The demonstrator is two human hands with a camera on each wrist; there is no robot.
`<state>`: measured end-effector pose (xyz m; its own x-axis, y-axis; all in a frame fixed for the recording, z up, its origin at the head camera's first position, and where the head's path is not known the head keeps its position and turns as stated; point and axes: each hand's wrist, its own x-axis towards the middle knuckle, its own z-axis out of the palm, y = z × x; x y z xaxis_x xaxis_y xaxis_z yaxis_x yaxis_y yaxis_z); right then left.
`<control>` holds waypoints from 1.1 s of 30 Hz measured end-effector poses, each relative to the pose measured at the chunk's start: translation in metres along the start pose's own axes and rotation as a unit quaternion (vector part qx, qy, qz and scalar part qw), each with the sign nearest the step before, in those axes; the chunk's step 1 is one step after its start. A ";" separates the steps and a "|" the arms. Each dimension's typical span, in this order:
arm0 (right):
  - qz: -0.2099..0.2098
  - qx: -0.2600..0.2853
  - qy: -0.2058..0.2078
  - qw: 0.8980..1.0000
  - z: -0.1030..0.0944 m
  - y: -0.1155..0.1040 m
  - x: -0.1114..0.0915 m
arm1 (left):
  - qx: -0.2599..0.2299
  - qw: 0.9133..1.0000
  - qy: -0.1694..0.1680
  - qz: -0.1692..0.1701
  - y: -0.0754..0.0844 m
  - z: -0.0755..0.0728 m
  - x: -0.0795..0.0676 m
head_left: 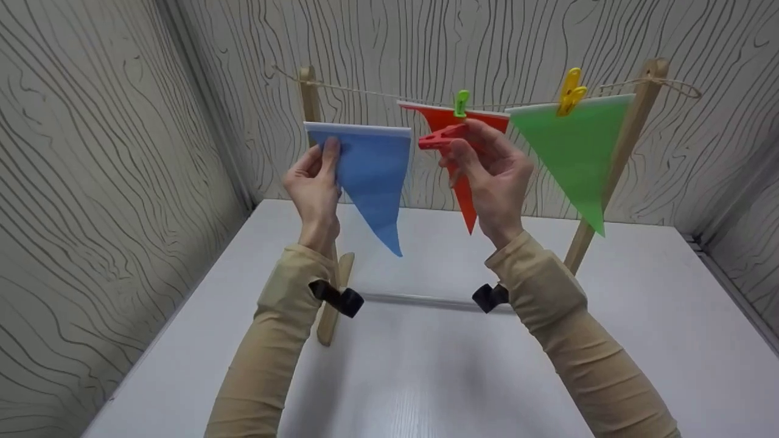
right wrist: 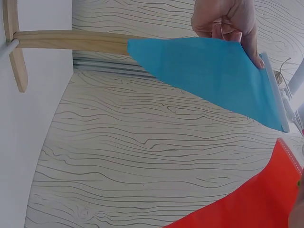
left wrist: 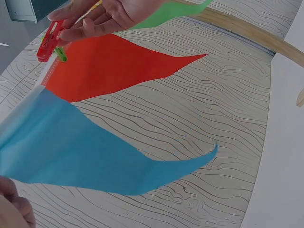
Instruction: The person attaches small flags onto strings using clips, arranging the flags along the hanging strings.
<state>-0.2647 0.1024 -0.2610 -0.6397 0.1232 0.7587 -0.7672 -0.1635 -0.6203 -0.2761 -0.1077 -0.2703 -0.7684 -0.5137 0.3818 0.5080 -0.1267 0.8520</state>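
Note:
My left hand (head_left: 316,185) pinches a blue triangular pennant (head_left: 377,170) near its upper left corner, thumb in front. The pennant hangs tip down, its white top edge a little below the string (head_left: 365,91). In my right hand (head_left: 496,173) a red clothespin (head_left: 439,139) is pinched between thumb and fingers, its nose pointing left toward the blue pennant, apart from it. Behind that hand a red pennant (head_left: 465,204) hangs on the string under a light green clothespin (head_left: 461,104). To the right, a yellow clothespin (head_left: 571,94) holds a green pennant (head_left: 578,146).
The string runs between a left wooden post (head_left: 309,100) and a right wooden post (head_left: 648,91). A wooden foot (head_left: 328,322) and a thin rod (head_left: 426,300) lie low across the white table (head_left: 401,377). Wood-grain patterned panels (head_left: 389,42) stand behind and beside.

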 end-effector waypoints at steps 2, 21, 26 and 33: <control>-0.021 -0.007 -0.011 1.000 0.005 0.000 0.003 | 0.002 1.000 0.005 0.001 0.001 0.001 0.002; -0.049 -0.122 -0.014 0.991 0.049 -0.012 0.026 | 0.003 0.999 0.028 0.035 0.013 0.009 0.014; -0.058 -0.160 -0.019 0.985 0.060 -0.012 0.033 | 0.006 0.998 0.029 0.047 0.016 0.011 0.016; -0.054 -0.170 -0.017 0.984 0.070 -0.015 0.044 | 0.017 0.997 0.028 0.064 0.018 0.012 0.018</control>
<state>-0.2781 0.0412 -0.2049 -0.5565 0.0876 0.8262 -0.8056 0.1864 -0.5624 -0.2855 -0.1089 -0.2433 -0.6741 -0.5709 0.4687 0.5870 -0.0289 0.8091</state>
